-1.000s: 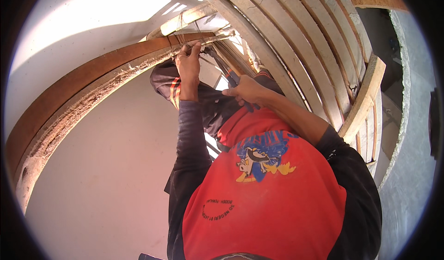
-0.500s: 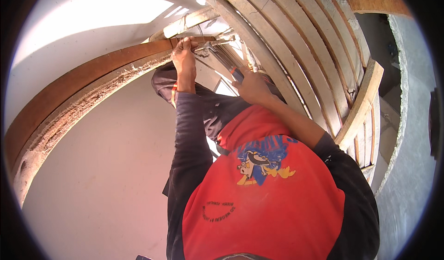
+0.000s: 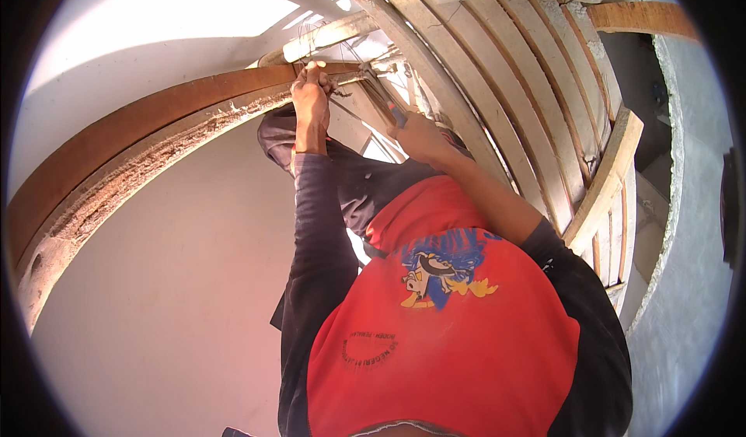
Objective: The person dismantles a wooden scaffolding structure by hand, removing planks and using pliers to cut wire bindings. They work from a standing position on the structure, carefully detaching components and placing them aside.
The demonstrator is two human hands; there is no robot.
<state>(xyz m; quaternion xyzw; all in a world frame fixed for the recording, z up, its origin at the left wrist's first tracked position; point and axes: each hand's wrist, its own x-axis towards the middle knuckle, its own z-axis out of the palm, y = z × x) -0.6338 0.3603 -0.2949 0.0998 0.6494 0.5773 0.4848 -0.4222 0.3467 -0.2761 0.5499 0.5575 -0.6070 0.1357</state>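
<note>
My left hand (image 3: 311, 99) is up at the brown wooden board (image 3: 186, 99). Its fingers are pinched together against the board's edge, and whatever they hold is too small to make out. A dark scrap (image 3: 339, 92) shows beside the fingertips. In my right hand (image 3: 423, 138) is a hammer (image 3: 397, 113) with a blue and orange grip. The hammer's head is up near the board's right end, to the right of my left hand and apart from it.
A rough pale timber (image 3: 148, 145) runs beneath the brown board. Thin wires loop round a round pale pole (image 3: 330, 36) above it. Several curved-looking wooden slats (image 3: 505, 71) fill the right, with a short diagonal beam (image 3: 606, 180) across them. A pale wall (image 3: 179, 281) lies left.
The hammer's head has moved a little right and up, away from my left hand. My left hand keeps its pinch at the board. The view has shifted slightly.
</note>
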